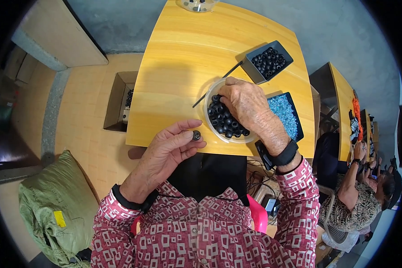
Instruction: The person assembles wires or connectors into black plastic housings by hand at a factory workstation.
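Note:
My left hand [172, 145] is closed in a pinch near the table's front edge. Between its thumb and fingers is a small black round piece [196, 135] with a lighter end facing up. Over a round clear plastic tub [210, 129], my right hand [248, 102] bends down with its fingers drawn together. Its fingertips are partly hidden, and I cannot make out what they hold. Several black, hollow, bead-like pieces [223, 120] fill the tub beneath that hand.
A grey bin [253, 70] of black rings stands behind the tub, beside a thin black stick [233, 69]. Right of it sits a black tray [298, 119] of blue beads. A cardboard box [113, 105] and green sack [58, 205] lie left; another person [355, 192] sits right.

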Demonstrator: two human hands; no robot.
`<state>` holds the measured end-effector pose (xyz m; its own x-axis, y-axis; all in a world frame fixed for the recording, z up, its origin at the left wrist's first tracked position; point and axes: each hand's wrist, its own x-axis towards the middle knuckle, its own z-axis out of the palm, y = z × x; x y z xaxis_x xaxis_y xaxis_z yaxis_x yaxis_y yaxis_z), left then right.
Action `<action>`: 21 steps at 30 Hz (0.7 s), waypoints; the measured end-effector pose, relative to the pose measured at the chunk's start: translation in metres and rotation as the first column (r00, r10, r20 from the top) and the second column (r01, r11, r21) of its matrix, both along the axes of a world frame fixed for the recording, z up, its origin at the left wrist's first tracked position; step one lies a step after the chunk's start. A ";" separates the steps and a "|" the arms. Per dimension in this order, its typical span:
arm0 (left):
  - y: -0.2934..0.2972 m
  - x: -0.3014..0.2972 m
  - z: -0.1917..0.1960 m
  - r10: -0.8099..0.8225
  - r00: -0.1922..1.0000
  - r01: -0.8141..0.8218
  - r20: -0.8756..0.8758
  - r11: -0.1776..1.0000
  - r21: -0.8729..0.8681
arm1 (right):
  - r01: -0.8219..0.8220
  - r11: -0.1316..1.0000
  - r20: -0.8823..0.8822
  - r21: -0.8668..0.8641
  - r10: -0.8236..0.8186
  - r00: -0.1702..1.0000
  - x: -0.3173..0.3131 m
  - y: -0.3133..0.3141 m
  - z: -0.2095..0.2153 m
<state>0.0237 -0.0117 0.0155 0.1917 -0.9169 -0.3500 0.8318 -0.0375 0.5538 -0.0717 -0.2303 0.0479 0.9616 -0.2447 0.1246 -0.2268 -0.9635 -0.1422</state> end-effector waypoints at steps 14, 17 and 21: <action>-0.004 -0.001 -0.001 0.003 1.000 -0.002 -0.013 1.000 0.008 | 0.067 0.997 -0.141 -0.027 -0.070 0.988 0.018 0.001 0.003; -0.004 -0.001 -0.002 0.000 1.000 0.000 -0.023 1.000 0.000 | 0.058 0.996 -0.132 -0.068 -0.066 0.989 0.021 0.004 0.003; -0.005 -0.002 0.001 0.002 1.000 -0.002 -0.021 1.000 -0.008 | 0.020 1.000 -0.031 -0.001 -0.020 0.999 0.012 -0.004 0.000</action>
<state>0.0220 -0.0171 0.0163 0.1866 -0.9193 -0.3464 0.8433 -0.0310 0.5365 -0.0597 -0.2338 0.0481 0.9599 -0.2637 0.0953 -0.2501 -0.9589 -0.1338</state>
